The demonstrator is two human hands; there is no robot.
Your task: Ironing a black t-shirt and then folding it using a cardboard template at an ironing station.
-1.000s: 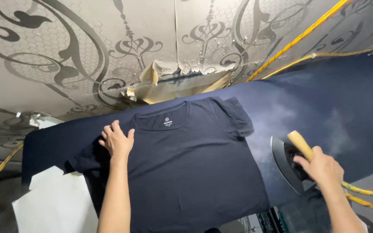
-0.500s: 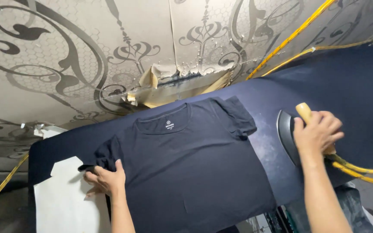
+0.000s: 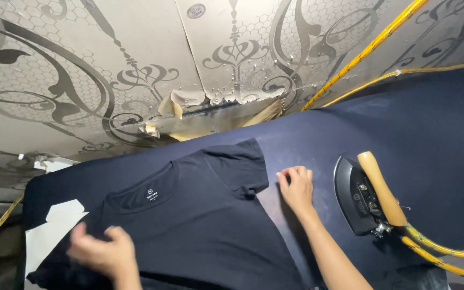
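Note:
A dark navy t-shirt (image 3: 200, 220) lies flat, neck toward the wall, on a dark blue padded ironing table (image 3: 436, 134). My left hand (image 3: 103, 253) is blurred, resting on the shirt's left sleeve area near the table's left end. My right hand (image 3: 296, 185) lies on the table with fingers together, just right of the shirt's right sleeve (image 3: 240, 164). A steam iron (image 3: 363, 193) with a wooden handle stands on its own to the right of that hand, with nothing holding it.
Yellow hoses (image 3: 441, 249) run from the iron off the lower right. More yellow cords (image 3: 371, 48) cross the patterned grey wall (image 3: 135, 64) behind the table. Torn wall covering (image 3: 216, 107) hangs at the table's back edge. White paper (image 3: 55, 225) shows at the left end.
My right hand let go of the iron handle and moved left to the table beside the shirt's right sleeve. My left hand stayed low on the left sleeve, moving quickly.

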